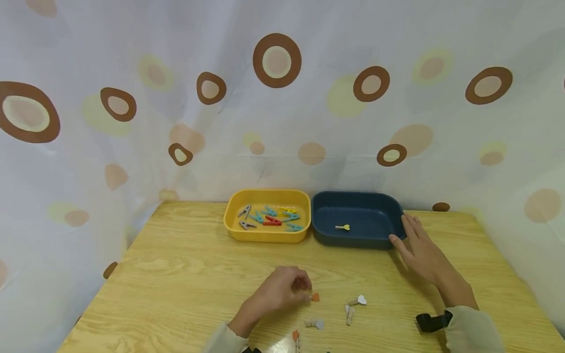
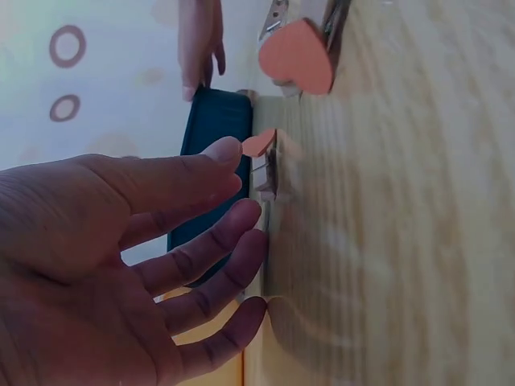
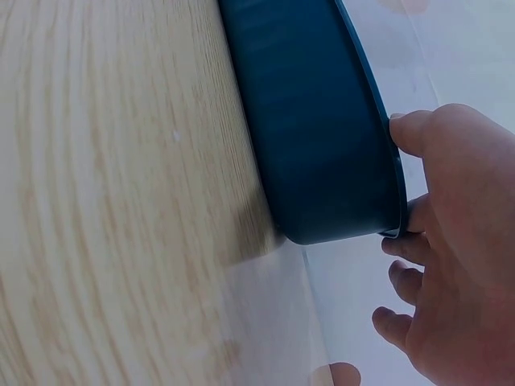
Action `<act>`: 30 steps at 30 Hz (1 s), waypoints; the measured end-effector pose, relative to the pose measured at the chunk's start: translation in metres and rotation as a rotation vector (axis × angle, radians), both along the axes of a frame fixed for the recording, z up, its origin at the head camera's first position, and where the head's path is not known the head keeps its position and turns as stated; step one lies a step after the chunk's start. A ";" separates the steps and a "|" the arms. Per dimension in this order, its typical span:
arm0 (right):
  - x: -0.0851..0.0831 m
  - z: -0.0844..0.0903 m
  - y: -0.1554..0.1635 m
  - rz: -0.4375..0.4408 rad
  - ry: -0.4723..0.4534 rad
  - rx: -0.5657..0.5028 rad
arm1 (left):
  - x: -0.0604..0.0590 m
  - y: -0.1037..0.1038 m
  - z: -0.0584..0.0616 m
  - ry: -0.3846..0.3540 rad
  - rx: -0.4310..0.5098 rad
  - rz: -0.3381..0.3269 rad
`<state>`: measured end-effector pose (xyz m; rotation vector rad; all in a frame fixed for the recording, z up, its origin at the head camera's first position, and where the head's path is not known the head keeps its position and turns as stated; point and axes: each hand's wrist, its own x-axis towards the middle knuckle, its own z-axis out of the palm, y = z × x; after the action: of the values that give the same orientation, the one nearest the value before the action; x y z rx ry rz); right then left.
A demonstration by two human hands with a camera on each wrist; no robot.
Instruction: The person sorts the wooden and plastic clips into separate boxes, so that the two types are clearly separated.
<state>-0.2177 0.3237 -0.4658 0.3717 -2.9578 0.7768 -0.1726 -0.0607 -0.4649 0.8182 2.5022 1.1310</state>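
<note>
My left hand (image 1: pixel 300 290) hovers low over the wooden table (image 1: pixel 176 274), fingers loosely bent. Its fingertips reach a small peg with an orange heart (image 1: pixel 315 297). In the left wrist view the index fingertip (image 2: pixel 225 153) is right beside that orange heart peg (image 2: pixel 259 145), with nothing gripped. My right hand (image 1: pixel 410 235) lies flat against the right end of the dark blue tray (image 1: pixel 353 241), which holds one yellow heart peg (image 1: pixel 343 227). In the right wrist view the thumb (image 3: pixel 418 129) sits on the rim of the blue tray (image 3: pixel 314 121).
A yellow tray (image 1: pixel 229 220) with several coloured pegs stands left of the blue one. Loose heart pegs lie near the front edge: white ones (image 1: pixel 358 300) (image 1: pixel 315 323) and an orange one (image 1: pixel 296 338). A patterned curtain (image 1: pixel 282 98) closes in the back and sides.
</note>
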 end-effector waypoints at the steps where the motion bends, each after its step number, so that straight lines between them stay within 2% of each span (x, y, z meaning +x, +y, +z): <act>1: 0.000 0.000 0.000 0.001 -0.001 -0.002 | 0.001 0.000 -0.001 0.000 -0.012 0.000; 4: 0.000 -0.001 0.001 -0.001 -0.001 0.002 | 0.004 0.004 -0.004 0.005 -0.060 -0.001; 9: 0.001 -0.002 0.002 -0.002 -0.003 0.006 | 0.007 0.010 -0.007 0.073 -0.160 -0.018; 12: 0.002 -0.003 0.002 -0.003 -0.010 0.002 | 0.008 0.009 -0.008 0.102 -0.169 -0.031; 20: 0.003 -0.002 0.000 -0.003 -0.013 0.000 | 0.007 0.004 -0.005 0.069 -0.105 -0.015; 30: 0.001 0.000 0.000 -0.002 -0.008 0.009 | -0.004 0.005 -0.008 0.121 0.008 0.018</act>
<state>-0.2164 0.3236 -0.4654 0.3664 -2.9689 0.7672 -0.1765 -0.0554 -0.4727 0.8936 2.6096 1.1299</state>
